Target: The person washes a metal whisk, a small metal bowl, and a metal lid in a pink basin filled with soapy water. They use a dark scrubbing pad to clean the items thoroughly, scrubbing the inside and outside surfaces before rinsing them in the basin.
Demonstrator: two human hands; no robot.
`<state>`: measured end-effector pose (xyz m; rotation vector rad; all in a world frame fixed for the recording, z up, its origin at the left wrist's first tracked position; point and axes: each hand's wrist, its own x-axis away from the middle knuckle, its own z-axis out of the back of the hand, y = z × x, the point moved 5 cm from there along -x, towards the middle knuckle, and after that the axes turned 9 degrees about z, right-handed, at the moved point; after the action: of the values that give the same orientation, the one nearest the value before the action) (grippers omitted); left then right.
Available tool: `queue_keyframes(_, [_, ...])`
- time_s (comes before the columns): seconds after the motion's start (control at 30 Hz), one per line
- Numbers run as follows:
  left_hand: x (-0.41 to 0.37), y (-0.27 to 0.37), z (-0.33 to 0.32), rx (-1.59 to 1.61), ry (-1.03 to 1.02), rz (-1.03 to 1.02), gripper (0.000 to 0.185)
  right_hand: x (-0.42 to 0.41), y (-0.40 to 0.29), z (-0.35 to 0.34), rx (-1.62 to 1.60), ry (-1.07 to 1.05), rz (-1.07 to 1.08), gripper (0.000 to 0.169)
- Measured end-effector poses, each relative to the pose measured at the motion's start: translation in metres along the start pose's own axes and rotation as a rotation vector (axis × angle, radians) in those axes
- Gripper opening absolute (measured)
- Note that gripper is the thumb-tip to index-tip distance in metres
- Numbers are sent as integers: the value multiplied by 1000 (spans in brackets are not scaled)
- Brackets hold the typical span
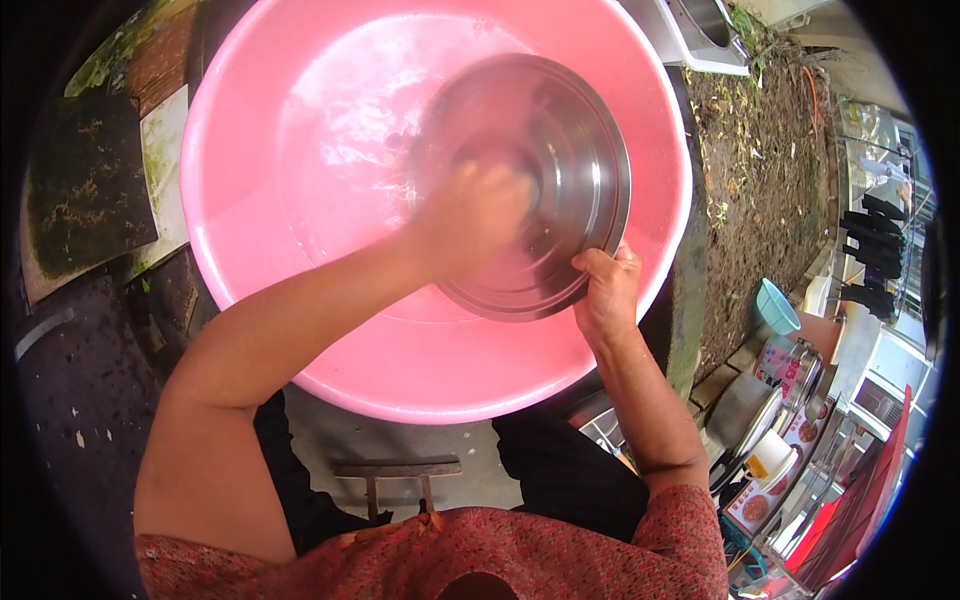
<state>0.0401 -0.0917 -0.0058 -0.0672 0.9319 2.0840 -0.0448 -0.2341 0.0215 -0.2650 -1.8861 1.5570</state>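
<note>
A large pink plastic basin [442,375] with shallow water in it stands in front of me. Over its right part a round stainless-steel lid or shallow pan [592,172] is tilted, its ringed face towards me. My right hand [611,289] grips the lower right rim of this metal piece, thumb on the near face. My left hand [480,214] is blurred by motion and lies at the middle of the metal face; whether it holds anything cannot be told.
A white container [697,45] stands past the basin's upper right rim. Beyond lies a soil strip [765,195] with a turquoise plastic basin [778,306] and stacked cookware [742,412]. Mossy slabs [90,187] lie at left. A small wooden stool [397,470] is between my legs.
</note>
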Motion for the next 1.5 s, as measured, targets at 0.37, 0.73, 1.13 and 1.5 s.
queue_keyframes(0.37, [20,-18,-19,160,-97,302,33,-4,-7,7,-34,-38,91,32])
queue_keyframes(0.73, [-15,16,-12,367,-388,662,41,-2,0,20,30,-32,177,31])
queue_keyframes(1.13, [-8,16,-24,245,73,254,44,-9,-40,14,-44,-68,195,40])
queue_keyframes(1.5, [-47,-22,8,71,112,-82,22,-10,-19,16,-43,-60,-36,37])
